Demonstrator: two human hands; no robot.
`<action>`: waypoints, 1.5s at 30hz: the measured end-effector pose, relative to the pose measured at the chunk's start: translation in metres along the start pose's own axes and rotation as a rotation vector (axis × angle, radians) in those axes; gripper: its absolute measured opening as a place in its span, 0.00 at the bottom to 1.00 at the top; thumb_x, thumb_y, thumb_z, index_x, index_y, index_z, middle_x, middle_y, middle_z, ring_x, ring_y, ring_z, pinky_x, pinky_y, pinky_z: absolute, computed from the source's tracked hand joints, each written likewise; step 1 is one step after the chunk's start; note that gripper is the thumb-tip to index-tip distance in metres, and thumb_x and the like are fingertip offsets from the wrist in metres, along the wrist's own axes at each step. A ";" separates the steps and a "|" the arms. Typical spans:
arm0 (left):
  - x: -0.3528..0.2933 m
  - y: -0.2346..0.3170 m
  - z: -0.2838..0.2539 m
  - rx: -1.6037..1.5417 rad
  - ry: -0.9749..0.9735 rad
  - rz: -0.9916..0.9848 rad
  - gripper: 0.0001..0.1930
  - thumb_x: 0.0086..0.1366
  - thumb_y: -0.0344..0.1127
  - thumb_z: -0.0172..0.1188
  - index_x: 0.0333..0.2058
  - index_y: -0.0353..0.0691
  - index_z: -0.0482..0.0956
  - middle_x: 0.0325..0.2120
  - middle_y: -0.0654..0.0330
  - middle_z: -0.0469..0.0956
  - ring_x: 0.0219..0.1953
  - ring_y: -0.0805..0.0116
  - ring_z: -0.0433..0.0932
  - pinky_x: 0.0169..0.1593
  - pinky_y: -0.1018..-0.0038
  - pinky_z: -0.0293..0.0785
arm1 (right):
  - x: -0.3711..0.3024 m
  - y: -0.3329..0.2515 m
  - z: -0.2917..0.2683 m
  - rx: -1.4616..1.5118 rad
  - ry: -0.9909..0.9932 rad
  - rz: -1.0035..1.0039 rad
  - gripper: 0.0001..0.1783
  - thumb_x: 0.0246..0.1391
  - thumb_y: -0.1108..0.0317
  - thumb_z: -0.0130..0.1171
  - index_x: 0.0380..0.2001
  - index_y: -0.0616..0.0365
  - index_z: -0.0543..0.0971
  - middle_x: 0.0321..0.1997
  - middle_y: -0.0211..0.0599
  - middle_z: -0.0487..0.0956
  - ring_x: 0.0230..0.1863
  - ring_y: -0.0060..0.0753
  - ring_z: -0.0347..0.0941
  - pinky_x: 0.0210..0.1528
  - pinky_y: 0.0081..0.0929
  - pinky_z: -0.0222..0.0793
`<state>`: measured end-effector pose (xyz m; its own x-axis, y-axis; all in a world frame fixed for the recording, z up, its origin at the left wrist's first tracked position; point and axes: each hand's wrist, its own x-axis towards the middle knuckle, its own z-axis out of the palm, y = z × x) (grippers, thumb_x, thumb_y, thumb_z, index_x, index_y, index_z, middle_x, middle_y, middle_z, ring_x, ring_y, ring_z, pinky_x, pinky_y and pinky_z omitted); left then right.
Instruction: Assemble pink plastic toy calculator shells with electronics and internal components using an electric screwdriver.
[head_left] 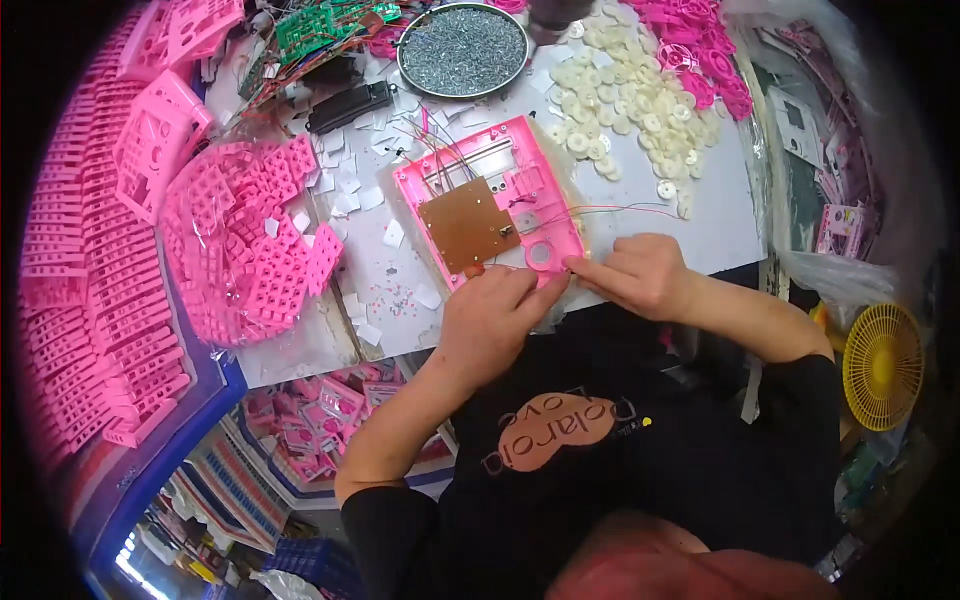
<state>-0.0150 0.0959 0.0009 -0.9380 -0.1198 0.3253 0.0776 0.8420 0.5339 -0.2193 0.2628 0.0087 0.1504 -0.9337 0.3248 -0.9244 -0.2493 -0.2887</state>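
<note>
A pink plastic casing [558, 205] lies open on the white tabletop in front of me, tilted slightly. A brown circuit board [465, 225] rests in its left half, and thin wires [435, 160] rise from the casing's far side. My left hand [492, 310] is closed at the casing's near edge, its fingers by the board's lower edge. At the near right corner, beside a round pink ring [541, 254], my right hand [645, 277] pinches the casing with thumb and forefinger. The undersides of both grips are hidden.
A round tray of small screws [463, 50] stands at the back. White plastic discs [640, 105] are heaped at the right, pink parts [240, 240] in a bag at the left. Stacked pink casings [75, 250] fill the far left; a yellow fan [882, 367] is at right.
</note>
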 end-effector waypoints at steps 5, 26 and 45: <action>0.001 0.002 -0.003 0.034 -0.118 -0.004 0.25 0.52 0.28 0.60 0.52 0.50 0.81 0.34 0.64 0.77 0.34 0.63 0.78 0.33 0.69 0.75 | 0.000 -0.024 -0.017 -0.063 -0.211 0.084 0.37 0.39 0.70 0.60 0.60 0.64 0.76 0.17 0.26 0.69 0.18 0.27 0.68 0.17 0.30 0.64; 0.021 -0.025 -0.037 -0.368 0.049 -0.207 0.14 0.60 0.27 0.61 0.46 0.36 0.79 0.34 0.55 0.77 0.35 0.57 0.77 0.37 0.66 0.74 | 0.158 0.034 0.036 0.036 -0.120 0.569 0.15 0.52 0.55 0.60 0.26 0.57 0.82 0.25 0.45 0.82 0.29 0.51 0.80 0.33 0.46 0.75; 0.057 -0.091 -0.029 -0.039 0.507 -0.634 0.04 0.51 0.34 0.65 0.25 0.41 0.83 0.30 0.53 0.79 0.40 0.50 0.77 0.45 0.56 0.72 | 0.150 0.023 0.043 0.655 0.166 0.653 0.03 0.57 0.74 0.58 0.34 0.62 0.76 0.25 0.34 0.77 0.24 0.27 0.73 0.26 0.29 0.66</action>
<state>-0.0655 -0.0032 -0.0067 -0.5411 -0.7993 0.2614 -0.3964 0.5166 0.7590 -0.2026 0.1059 0.0118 -0.4272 -0.9037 0.0298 -0.4193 0.1688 -0.8920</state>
